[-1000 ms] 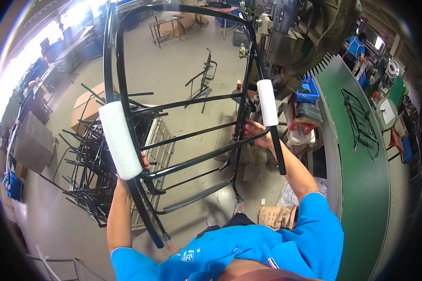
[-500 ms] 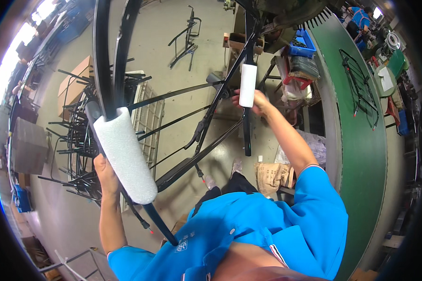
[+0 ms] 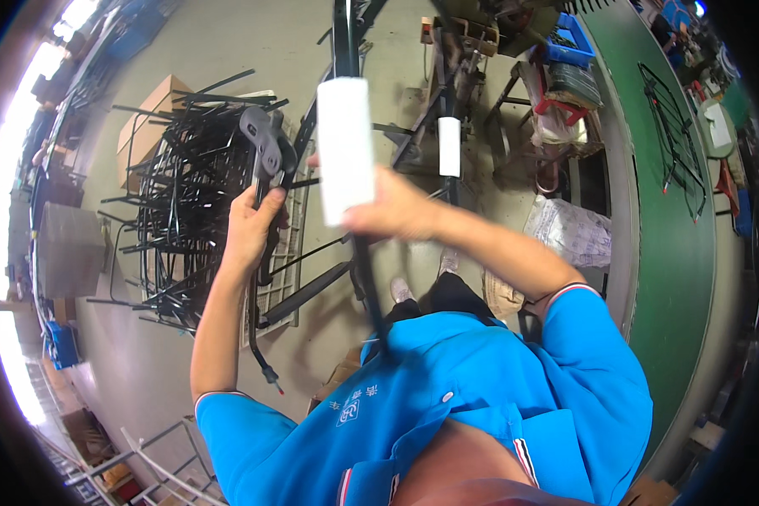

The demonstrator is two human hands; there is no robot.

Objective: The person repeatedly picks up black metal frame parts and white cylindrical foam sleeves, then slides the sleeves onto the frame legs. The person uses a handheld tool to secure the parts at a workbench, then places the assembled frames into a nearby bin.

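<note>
A black metal tube frame stands before me, tilted, with a white foam sleeve around its nearer upright tube. A second white foam sleeve covers another black tube farther right. My left hand is closed around a tube of the frame, just below a grey jointed bracket. My right hand, slightly blurred, grips the lower end of the nearer sleeve, thumb in front and fingers mostly hidden behind. Below that sleeve the black tube runs down towards my blue shirt.
Left of the frame, many black tube parts are heaped by a wire basket and a cardboard box. To the right runs a green bench bearing another black frame. A blue bin sits at the far right.
My right hand has left the farther sleeve and come left onto the nearer one. That sleeve has shifted right and away from me. My left hand has moved up and right, and the grey bracket now shows.
</note>
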